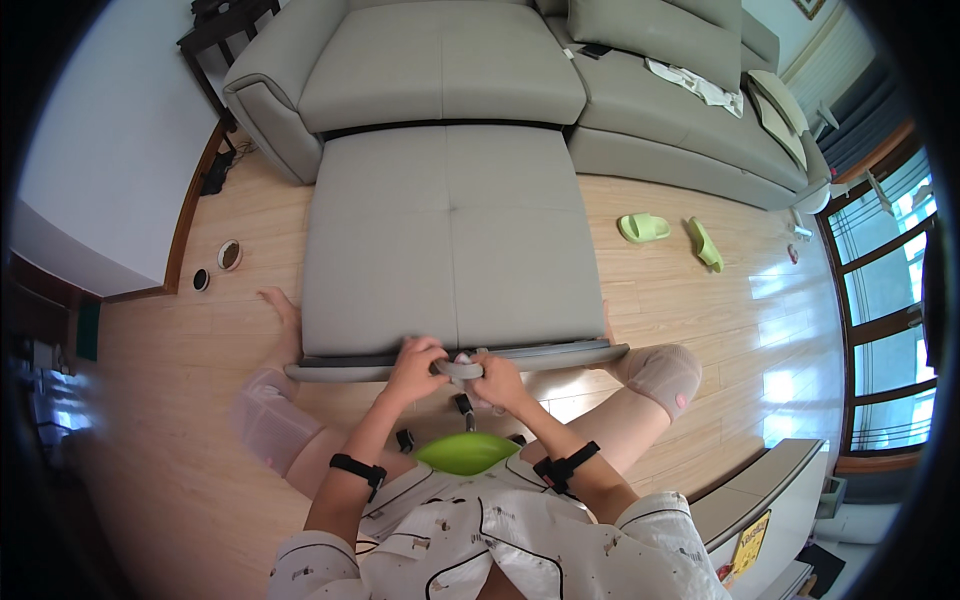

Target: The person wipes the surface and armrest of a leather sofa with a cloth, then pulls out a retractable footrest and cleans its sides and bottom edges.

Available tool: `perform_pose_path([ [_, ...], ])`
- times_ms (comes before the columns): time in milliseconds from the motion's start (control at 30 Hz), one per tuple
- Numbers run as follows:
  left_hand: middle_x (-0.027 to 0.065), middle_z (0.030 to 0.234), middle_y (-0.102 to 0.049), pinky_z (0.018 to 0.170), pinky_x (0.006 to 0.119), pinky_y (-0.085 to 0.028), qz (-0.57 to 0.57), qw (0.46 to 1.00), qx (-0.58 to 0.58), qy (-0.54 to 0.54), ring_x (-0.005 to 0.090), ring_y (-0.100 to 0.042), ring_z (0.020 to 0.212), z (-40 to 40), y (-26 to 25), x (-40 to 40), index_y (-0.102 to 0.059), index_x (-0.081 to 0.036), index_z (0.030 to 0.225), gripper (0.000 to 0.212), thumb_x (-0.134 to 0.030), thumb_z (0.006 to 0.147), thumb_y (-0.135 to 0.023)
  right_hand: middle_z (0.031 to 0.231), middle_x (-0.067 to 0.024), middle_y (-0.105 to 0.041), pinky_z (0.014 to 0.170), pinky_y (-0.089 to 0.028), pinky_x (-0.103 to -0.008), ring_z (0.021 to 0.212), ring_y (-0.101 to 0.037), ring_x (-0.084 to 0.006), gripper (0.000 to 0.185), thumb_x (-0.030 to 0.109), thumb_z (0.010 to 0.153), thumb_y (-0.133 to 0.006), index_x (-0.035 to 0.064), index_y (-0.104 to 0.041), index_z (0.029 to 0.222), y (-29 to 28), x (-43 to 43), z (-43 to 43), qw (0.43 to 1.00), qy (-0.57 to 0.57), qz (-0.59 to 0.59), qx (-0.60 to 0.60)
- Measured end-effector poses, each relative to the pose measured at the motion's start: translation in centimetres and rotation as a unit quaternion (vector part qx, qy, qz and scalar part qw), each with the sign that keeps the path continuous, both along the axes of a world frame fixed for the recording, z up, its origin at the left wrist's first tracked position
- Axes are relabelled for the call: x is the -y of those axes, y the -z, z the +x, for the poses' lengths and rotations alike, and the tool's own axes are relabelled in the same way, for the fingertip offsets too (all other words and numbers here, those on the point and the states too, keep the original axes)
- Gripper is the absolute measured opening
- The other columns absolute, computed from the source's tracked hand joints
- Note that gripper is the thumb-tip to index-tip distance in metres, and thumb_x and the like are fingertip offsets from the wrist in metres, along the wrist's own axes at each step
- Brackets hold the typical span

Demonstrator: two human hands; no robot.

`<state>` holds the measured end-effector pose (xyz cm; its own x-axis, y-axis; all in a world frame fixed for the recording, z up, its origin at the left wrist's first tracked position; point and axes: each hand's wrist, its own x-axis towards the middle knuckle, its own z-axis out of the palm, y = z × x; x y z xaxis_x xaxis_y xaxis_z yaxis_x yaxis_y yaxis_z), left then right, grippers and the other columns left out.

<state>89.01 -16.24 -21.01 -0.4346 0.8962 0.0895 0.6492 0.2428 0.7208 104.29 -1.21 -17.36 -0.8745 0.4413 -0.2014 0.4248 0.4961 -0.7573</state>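
In front of me is the extended grey seat panel (450,225) of a sofa, with a padded front rail (337,373) along its near edge. A short grey strap (459,370) loops out at the middle of that rail. My left hand (416,371) has its thumb and fingers around the strap's left end, the fingertips near the panel edge. At the other end, my right hand (496,381) is closed on the strap. Some crumpled pale pink material (484,401) shows below the right hand; whether it is held I cannot tell.
I sit on a green-seated wheeled stool (469,452), knees either side of the panel. Lime green slippers (643,227) lie on the floor at right. Two small bowls (229,256) stand at left. A white cloth (697,86) and a dark phone-like object (595,51) rest on the sofa (675,142).
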Motion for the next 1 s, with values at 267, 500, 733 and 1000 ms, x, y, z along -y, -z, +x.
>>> perform_pose_path([
  [267, 0.0225, 0.071, -0.060, 0.066, 0.049, -0.048, -0.056, 0.992, 0.058, 0.100, 0.0436, -0.059, 0.072, 3.7, -6.2, -0.1, -0.059, 0.004, 0.067, 0.019, -0.013, 0.065, -0.067, 0.075, -0.0224, -0.068, 0.070, -0.054, -0.0440, 0.074, -0.069, -0.0385, 0.039, 0.036, 0.073, -0.073, 0.0040, -0.074, 0.095, -5.7, 2.1, 1.0, 0.997, -0.002, -0.056, 0.044],
  [500, 0.0227, 0.067, -0.061, 0.065, 0.049, -0.049, -0.034, 0.992, 0.058, 0.105, 0.0432, -0.060, 0.069, 6.8, -12.3, 2.0, -0.060, 0.002, 0.061, 0.020, -0.016, 0.064, -0.067, 0.067, -0.0214, -0.065, 0.064, -0.053, -0.0437, 0.065, -0.067, -0.0376, 0.038, 0.035, 0.071, -0.074, 0.0023, -0.075, 0.089, -10.8, 4.0, 4.0, 0.997, -0.038, -0.063, 0.029],
  [733, 0.0158, 0.059, -0.059, 0.066, 0.044, -0.045, 0.012, 0.996, 0.013, 0.093, 0.0374, -0.058, 0.062, 9.7, -16.0, 4.1, -0.056, -0.003, 0.055, 0.015, -0.012, 0.057, -0.067, 0.066, -0.0209, -0.065, 0.061, -0.052, -0.0424, 0.064, -0.065, -0.0386, 0.034, 0.028, 0.069, -0.075, -0.0019, -0.073, 0.086, -17.0, 5.6, 6.5, 0.997, -0.043, -0.056, -0.015],
  [1000, 0.0124, 0.054, -0.049, 0.060, 0.039, -0.039, 0.109, 0.992, 0.027, 0.063, 0.0347, -0.051, 0.055, 12.2, -24.7, 4.8, -0.044, -0.004, 0.053, 0.019, -0.004, 0.049, -0.062, 0.071, -0.0223, -0.065, 0.062, -0.051, -0.0445, 0.064, -0.063, -0.0404, 0.029, 0.024, 0.070, -0.073, -0.0046, -0.070, 0.077, -24.2, 6.5, 8.9, 0.984, -0.081, -0.020, -0.160],
])
